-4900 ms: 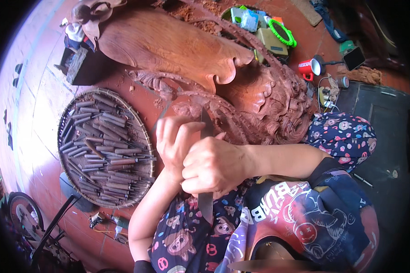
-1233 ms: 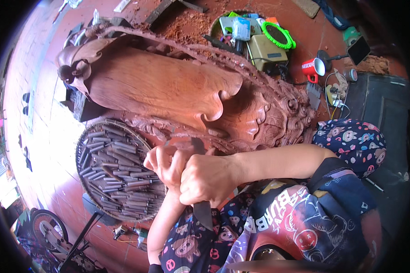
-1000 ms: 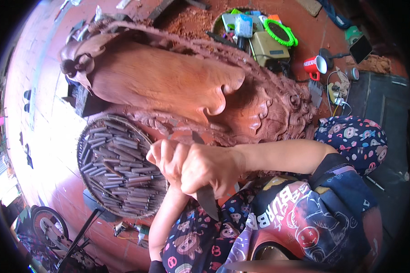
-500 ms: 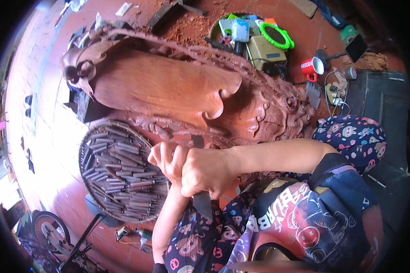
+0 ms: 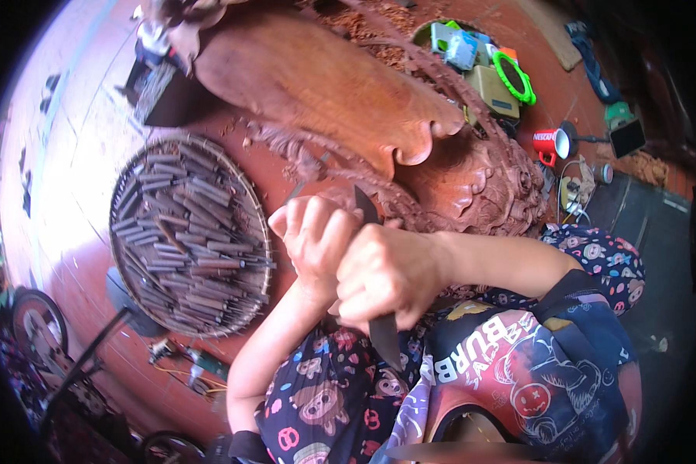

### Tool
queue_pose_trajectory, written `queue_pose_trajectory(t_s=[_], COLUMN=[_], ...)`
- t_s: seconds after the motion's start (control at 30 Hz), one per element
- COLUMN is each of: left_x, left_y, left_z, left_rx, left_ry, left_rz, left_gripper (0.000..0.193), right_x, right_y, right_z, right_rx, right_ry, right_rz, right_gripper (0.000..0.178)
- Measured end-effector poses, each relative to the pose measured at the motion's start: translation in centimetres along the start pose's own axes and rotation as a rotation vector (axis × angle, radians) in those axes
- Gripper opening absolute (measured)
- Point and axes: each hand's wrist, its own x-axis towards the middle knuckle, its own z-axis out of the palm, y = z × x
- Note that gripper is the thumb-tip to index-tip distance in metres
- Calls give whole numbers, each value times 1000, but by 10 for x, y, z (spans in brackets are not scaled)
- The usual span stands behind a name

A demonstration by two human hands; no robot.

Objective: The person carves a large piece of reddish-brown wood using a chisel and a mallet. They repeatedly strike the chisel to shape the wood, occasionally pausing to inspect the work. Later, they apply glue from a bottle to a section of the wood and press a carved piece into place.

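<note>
My right hand [image 5: 387,272] is closed in a fist around a dark, flat metal blade [image 5: 385,340]. One pointed end of it sticks out below the fist, over my lap, and the other shows above my knuckles. Pressed against that fist, my left hand [image 5: 315,238] is also closed at the blade; its grip is partly hidden. Just beyond my hands lies a large reddish-brown wood carving [image 5: 325,85], with a smooth broad panel and curling, ornate edges. Its near edge lies behind my fists, so I cannot see whether the blade touches it.
A round woven basket [image 5: 266,255] full of dark chisel-like rods stands at my left. A dark block [image 5: 166,100] sits by the carving's far left. Beyond are a red mug [image 5: 547,142], a green-rimmed round item [image 5: 527,85] and wood shavings. A corded tool [image 5: 205,362] lies below the basket.
The view has shifted, so the carving and the basket sit differently in it. My two fists stay together, with the blade more tilted and more of its upper end showing.
</note>
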Motion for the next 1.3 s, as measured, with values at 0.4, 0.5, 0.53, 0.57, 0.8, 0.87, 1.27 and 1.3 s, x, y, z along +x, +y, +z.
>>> queue_pose_trajectory(t_s=[0.4,0.5,0.53,0.57,0.8,0.87,1.27,1.3], left_x=[-26,-25,-23,-22,-9,-10,2,6], left_y=[-4,-6,-6,-5,-2,0,1,2], left_z=[-3,2,2,2,12,12,7,5], left_rx=[-283,-330,-314,-298,-173,-193,-107,-112], left_ry=[79,61,50,38,7,-4,-61,-79], left_rz=[-15,-45,-55,-65,-85,-95,-69,-69], left_gripper=[23,26,25,24,17,16,13,12], right_x=[6,7,7,6,-1,-3,-4,-6], right_y=[-16,-14,-12,-10,-10,-8,6,6], right_z=[32,32,31,30,14,10,-2,-4], right_rx=[-396,-421,-419,-418,-403,-348,-81,-63], right_ry=[-33,4,23,43,22,-36,87,100], right_rz=[127,153,161,170,238,235,84,75], right_gripper=[40,36,36,36,30,25,30,30])
